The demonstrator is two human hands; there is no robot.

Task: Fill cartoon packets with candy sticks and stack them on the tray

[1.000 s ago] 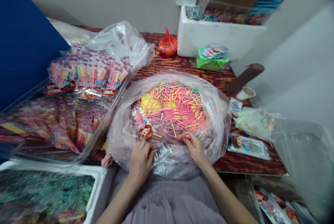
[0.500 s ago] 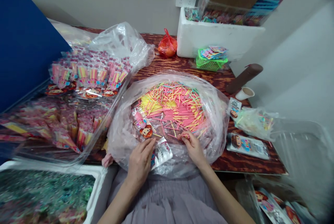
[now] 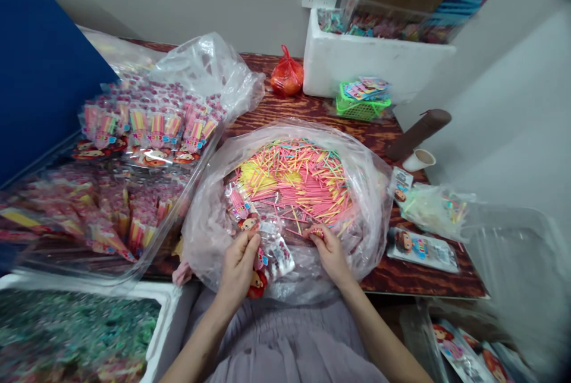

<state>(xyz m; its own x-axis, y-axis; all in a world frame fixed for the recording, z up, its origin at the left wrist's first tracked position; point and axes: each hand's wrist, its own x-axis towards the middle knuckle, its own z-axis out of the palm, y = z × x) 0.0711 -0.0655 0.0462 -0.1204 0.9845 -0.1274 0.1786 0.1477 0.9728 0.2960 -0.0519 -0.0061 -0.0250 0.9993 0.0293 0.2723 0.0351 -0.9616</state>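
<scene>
My left hand [image 3: 239, 261] is closed, thumb against fingers, on a printed clear pouch [image 3: 282, 257] with a cartoon figure on it. Between the fingertips of my right hand [image 3: 329, 252] is a small bundle of candy sticks [image 3: 317, 232], their ends facing up. Both hands are over the near side of a big clear plastic bag [image 3: 205, 210], its mouth rolled wide. Inside it lies a heap of thin pink, yellow and green sticks [image 3: 307, 187]. A filled pouch [image 3: 238, 201] with pink sticks rests just beyond my left hand.
At left, a clear tub [image 3: 178, 207] holds many filled pouches; below it stands a white foam box [image 3: 167, 300]. Flat pouches [image 3: 423, 248] and a paper cup [image 3: 418, 160] lie to the right. Behind are a green basket [image 3: 362, 108], a red bag [image 3: 286, 77] and another foam box [image 3: 370, 65].
My left hand has gone from lying over the pouch with fingers extended to pinching it. The pouch has turned and its red cartoon end now shows below. My right hand has barely moved.
</scene>
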